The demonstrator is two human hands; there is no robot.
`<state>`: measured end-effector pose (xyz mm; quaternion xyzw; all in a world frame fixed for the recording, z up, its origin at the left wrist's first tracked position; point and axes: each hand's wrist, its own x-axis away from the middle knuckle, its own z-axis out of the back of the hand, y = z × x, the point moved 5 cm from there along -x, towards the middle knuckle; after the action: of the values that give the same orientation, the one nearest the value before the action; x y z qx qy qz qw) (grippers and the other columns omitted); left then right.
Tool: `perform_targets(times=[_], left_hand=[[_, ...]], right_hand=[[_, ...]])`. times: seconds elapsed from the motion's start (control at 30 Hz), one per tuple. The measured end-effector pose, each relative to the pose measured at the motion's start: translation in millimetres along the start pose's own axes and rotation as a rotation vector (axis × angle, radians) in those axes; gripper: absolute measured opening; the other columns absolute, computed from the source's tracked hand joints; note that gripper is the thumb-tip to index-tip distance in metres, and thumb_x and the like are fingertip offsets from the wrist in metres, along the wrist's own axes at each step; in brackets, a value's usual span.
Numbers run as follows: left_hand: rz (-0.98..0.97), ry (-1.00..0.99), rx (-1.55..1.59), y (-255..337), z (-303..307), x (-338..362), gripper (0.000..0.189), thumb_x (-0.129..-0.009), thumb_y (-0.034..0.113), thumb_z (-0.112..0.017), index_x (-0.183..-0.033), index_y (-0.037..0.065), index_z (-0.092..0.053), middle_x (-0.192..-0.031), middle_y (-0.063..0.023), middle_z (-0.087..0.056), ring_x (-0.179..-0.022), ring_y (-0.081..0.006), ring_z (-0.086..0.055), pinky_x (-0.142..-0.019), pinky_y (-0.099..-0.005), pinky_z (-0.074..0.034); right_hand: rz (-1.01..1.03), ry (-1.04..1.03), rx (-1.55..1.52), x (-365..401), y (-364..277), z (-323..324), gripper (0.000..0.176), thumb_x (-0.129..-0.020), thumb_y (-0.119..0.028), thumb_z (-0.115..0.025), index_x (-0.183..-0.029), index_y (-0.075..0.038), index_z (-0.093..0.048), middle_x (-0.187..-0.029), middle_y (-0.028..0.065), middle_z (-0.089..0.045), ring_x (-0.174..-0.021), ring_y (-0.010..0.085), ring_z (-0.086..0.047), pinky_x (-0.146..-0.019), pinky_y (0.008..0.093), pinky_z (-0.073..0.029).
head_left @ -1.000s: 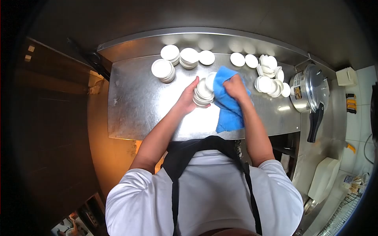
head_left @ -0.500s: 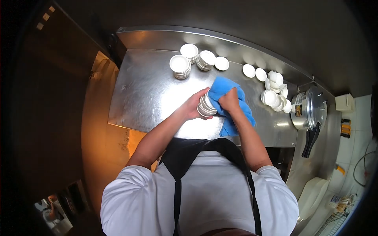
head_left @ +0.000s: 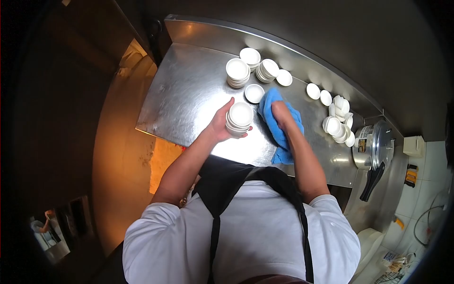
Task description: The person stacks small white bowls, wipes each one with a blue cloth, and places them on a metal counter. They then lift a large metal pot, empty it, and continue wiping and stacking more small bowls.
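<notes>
Above the steel counter (head_left: 184, 90), left hand (head_left: 221, 124): gripped a stack of small white dishes (head_left: 239, 118);
Right hand (head_left: 282, 115): clutched a blue cloth (head_left: 270, 116);
Single white dish (head_left: 255, 93): lay on the counter, near the cloth.

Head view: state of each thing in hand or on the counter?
Left hand: holding dishes
Held dish stack: nested, face up
Right hand: gripping cloth
Blue cloth: bunched
Lone dish by cloth: face up, unstacked
Back-left stacks: nested, face up
Right-side dishes: piled unevenly
Steel pot: lid on
</notes>
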<state>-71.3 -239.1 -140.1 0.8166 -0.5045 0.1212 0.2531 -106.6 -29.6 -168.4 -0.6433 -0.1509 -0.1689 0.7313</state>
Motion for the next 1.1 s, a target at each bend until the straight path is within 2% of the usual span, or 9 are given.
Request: perform_targets(times=[0.1,0.17,0.47,0.7,0.8,0.93,0.97,1.03,1.1], left_hand=[[0.016,0.031,-0.066,-6.4,-4.2,-20.3,0.069,-0.093,0.067,-0.038,-0.127,0.01,-0.055,-0.113,-0.0156,-0.064,-0.103,-0.0344,-0.064,-0.074,-0.0567,-0.055],[0.009,0.041,-0.077,-7.6,-8.9,-26.0,0.064,-0.094,0.064,-0.04,-0.125,0.011,-0.056,-0.109,-0.012,-0.066,-0.096,-0.0281,-0.067,-0.072,-0.0544,-0.056],[0.108,-0.091,-0.089,-16.3,-8.3,-30.5,0.051,-0.095,0.058,-0.044,-0.117,0.014,-0.06,-0.099,-0.009,-0.068,-0.083,-0.0258,-0.069,-0.061,-0.0497,-0.059],[0.023,0.073,-0.062,-6.9,-6.8,-14.6,0.044,-0.094,0.051,-0.043,-0.113,0.015,-0.06,-0.101,-0.0124,-0.068,-0.088,-0.0334,-0.067,-0.072,-0.0518,-0.053],[-0.054,-0.027,0.039,0.6,3.0,-9.2,0.047,-0.092,0.037,-0.047,-0.127,0.008,-0.056,-0.114,-0.0136,-0.065,-0.1,-0.0379,-0.065,-0.072,-0.0544,-0.056],[-0.145,0.02,-0.092,7.3,5.9,-11.4,0.045,-0.097,0.039,-0.044,-0.127,0.007,-0.055,-0.115,-0.0138,-0.065,-0.103,-0.0272,-0.066,-0.079,-0.0546,-0.056],[-0.187,0.031,-0.086,6.8,4.2,-16.4,0.044,-0.098,0.039,-0.043,-0.126,0.007,-0.055,-0.115,-0.0137,-0.065,-0.102,-0.0275,-0.066,-0.08,-0.0542,-0.056],[-0.275,0.054,-0.081,4.3,-1.8,-28.9,0.044,-0.099,0.04,-0.041,-0.125,0.007,-0.056,-0.115,-0.0135,-0.065,-0.101,-0.0283,-0.066,-0.084,-0.0533,-0.055],[-0.253,0.036,-0.076,1.7,-2.6,-30.3,0.043,-0.099,0.04,-0.041,-0.125,0.008,-0.056,-0.116,-0.0118,-0.066,-0.102,-0.0283,-0.066,-0.086,-0.0524,-0.054]], right_hand=[[0.411,-0.158,0.36,49.5,-47.9,-41.3,0.037,-0.077,-0.016,-0.069,-0.11,-0.001,-0.064,-0.104,0.0175,-0.068,-0.098,0.0267,-0.064,-0.088,0.0356,-0.048],[0.555,0.05,0.53,53.6,-50.4,-45.9,0.039,-0.075,-0.015,-0.072,-0.111,-0.003,-0.064,-0.105,0.0187,-0.068,-0.099,0.0315,-0.065,-0.087,0.037,-0.049],[0.593,0.133,0.428,61.7,-56.1,-30.2,0.022,-0.081,-0.013,-0.068,-0.099,-0.001,-0.068,-0.098,0.0216,-0.068,-0.09,0.0377,-0.066,-0.078,0.0421,-0.051],[0.233,0.248,0.397,-24.9,25.2,4.9,0.027,-0.088,-0.019,-0.056,-0.09,0.007,-0.065,-0.093,0.0282,-0.065,-0.086,0.0401,-0.063,-0.076,0.0437,-0.05],[0.079,0.111,-0.099,8.0,-15.9,-17.0,0.033,-0.094,-0.022,-0.047,-0.091,0.006,-0.064,-0.087,0.0149,-0.067,-0.079,0.025,-0.062,-0.073,0.0396,-0.05],[-0.01,-0.09,-0.276,40.9,-24.5,-36.5,0.037,-0.093,-0.028,-0.054,-0.107,0.005,-0.064,-0.1,0.0092,-0.067,-0.088,0.0183,-0.061,-0.078,0.034,-0.05],[0.264,-0.136,0.065,44.9,-36.2,-39.5,0.037,-0.087,-0.026,-0.063,-0.106,0.007,-0.065,-0.099,0.0139,-0.068,-0.089,0.0233,-0.065,-0.079,0.0352,-0.051],[0.049,-0.052,0.643,50.7,-41.6,-36.9,0.036,-0.081,-0.021,-0.07,-0.104,0.006,-0.065,-0.101,0.023,-0.068,-0.092,0.0338,-0.066,-0.08,0.0388,-0.051],[0.197,0.065,0.601,38.2,-34.1,-28.5,0.035,-0.079,-0.019,-0.072,-0.103,0.006,-0.064,-0.104,0.0268,-0.066,-0.094,0.039,-0.064,-0.08,0.0411,-0.05]])
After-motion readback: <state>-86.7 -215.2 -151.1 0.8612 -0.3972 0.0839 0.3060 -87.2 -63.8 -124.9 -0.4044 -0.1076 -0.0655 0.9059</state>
